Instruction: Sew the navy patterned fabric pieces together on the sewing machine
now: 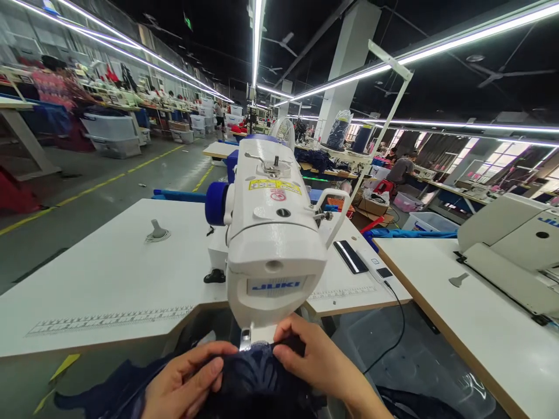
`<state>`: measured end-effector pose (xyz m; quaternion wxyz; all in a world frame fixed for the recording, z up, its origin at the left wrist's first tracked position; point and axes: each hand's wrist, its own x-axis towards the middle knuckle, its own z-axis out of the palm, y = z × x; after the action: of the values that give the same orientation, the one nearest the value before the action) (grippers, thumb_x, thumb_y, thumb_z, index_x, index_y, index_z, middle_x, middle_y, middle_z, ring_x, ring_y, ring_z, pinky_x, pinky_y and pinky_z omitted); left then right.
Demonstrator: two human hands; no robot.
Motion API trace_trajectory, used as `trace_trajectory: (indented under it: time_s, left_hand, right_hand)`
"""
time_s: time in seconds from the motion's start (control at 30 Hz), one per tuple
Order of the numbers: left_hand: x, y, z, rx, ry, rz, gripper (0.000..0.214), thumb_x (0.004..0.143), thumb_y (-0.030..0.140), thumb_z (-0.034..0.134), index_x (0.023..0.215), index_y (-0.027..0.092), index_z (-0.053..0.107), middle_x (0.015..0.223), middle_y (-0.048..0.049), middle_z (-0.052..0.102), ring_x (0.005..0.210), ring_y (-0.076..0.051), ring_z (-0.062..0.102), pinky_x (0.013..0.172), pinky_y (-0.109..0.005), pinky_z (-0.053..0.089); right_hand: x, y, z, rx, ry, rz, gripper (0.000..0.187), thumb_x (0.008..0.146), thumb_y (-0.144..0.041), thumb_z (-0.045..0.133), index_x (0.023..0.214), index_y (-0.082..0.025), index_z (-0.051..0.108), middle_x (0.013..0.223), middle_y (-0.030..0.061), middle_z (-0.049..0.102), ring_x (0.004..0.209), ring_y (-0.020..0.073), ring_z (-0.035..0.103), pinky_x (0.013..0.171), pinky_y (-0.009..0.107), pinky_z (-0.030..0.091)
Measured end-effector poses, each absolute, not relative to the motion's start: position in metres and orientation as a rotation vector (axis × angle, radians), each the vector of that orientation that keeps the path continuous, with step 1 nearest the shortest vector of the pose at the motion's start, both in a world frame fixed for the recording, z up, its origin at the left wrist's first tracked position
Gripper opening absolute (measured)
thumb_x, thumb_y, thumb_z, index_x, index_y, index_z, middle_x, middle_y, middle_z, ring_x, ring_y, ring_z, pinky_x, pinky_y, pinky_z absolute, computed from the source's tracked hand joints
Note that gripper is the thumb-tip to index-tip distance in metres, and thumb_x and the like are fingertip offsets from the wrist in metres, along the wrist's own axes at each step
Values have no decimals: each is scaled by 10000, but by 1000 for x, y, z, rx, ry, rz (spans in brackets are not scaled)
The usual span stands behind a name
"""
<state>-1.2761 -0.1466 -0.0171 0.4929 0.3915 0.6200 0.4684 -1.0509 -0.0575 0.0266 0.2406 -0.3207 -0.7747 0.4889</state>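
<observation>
A white sewing machine [273, 233] stands on a white table [109, 273], its head end facing me. Dark navy fabric [257, 375] is bunched just under the machine's needle end at the bottom of the view. My left hand [186, 384] rests on the fabric's left side with fingers curled and pressing down on it. My right hand [312, 355] pinches the fabric's top edge close to the presser foot [245, 337]. The needle itself is hidden behind the fabric and fingers.
A black phone [350, 256] and a white control box [376, 267] with a cable lie right of the machine. A second sewing machine [510, 250] sits on the neighbouring table at right. A person sits at a far bench [402, 169]. An aisle with yellow floor lines [87, 189] runs left.
</observation>
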Motion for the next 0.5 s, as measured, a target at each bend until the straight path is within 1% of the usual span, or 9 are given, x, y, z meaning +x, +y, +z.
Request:
trace_trajectory:
  time_s: [0.07,0.13,0.2,0.27,0.3,0.33,0.4,0.43,0.5]
  left_hand:
    - [-1271,-136,-13,1033,1634,1222,544,645,692,626,865,195,623,537,59,534,362,-41,342,375,-175,238]
    - [-1265,-125,-11,1182,1743,1297,438,647,636,650,693,204,602,535,59,523,464,-84,452,450,-184,354]
    - [-1260,-114,-12,1271,1780,1322,406,683,604,627,603,210,573,487,64,486,481,-104,468,476,-195,391]
    - [-1259,-106,-15,1284,1762,1335,396,708,612,593,656,219,606,468,66,488,474,-125,496,479,-214,427]
    - [-1259,-102,-17,1287,1739,1356,408,705,625,586,727,221,632,520,52,549,538,-148,559,534,-227,474]
    - [-1260,-99,-19,1294,1716,1384,443,694,643,586,810,220,647,625,28,627,665,-180,626,639,-247,519]
    - [-1261,-95,-21,1306,1682,1438,548,659,676,602,955,217,648,894,-25,707,967,-242,640,884,-305,504]
    - [-1261,-94,-22,1308,1675,1451,587,649,685,609,999,215,645,963,-40,710,1037,-260,621,948,-332,477]
    - [-1260,-93,-22,1308,1675,1452,592,640,680,626,998,210,664,945,-47,724,1025,-280,630,969,-365,471]
  right_hand:
    - [-1055,-49,20,-886,-2065,1315,104,818,-200,603,920,-222,597,889,-21,633,853,146,579,747,231,409]
    - [-1057,-40,12,-866,-2014,1336,105,819,-196,596,922,-209,590,875,-12,618,854,151,570,757,244,410]
    - [-1056,-33,3,-838,-1955,1391,94,823,-186,580,917,-197,578,856,-9,589,841,149,549,752,251,409]
    - [-1052,-27,-5,-805,-1901,1447,88,823,-184,577,911,-188,573,834,-11,566,812,142,531,734,250,407]
    - [-1050,-24,-8,-784,-1888,1473,93,824,-188,580,916,-186,575,829,-12,563,799,138,529,727,248,408]
    - [-1047,-21,-10,-762,-1897,1494,96,825,-198,586,919,-184,582,825,-12,567,788,136,530,721,246,411]
    - [-1042,-10,-12,-730,-1994,1469,96,838,-241,593,908,-180,614,815,-8,593,781,141,549,719,247,424]
    - [-1041,-2,-11,-734,-2055,1400,113,847,-266,590,904,-179,634,824,-2,614,793,148,562,725,253,434]
    - [-1041,20,-8,-776,-2123,1198,163,874,-292,556,918,-177,664,860,14,651,830,169,585,752,276,451]
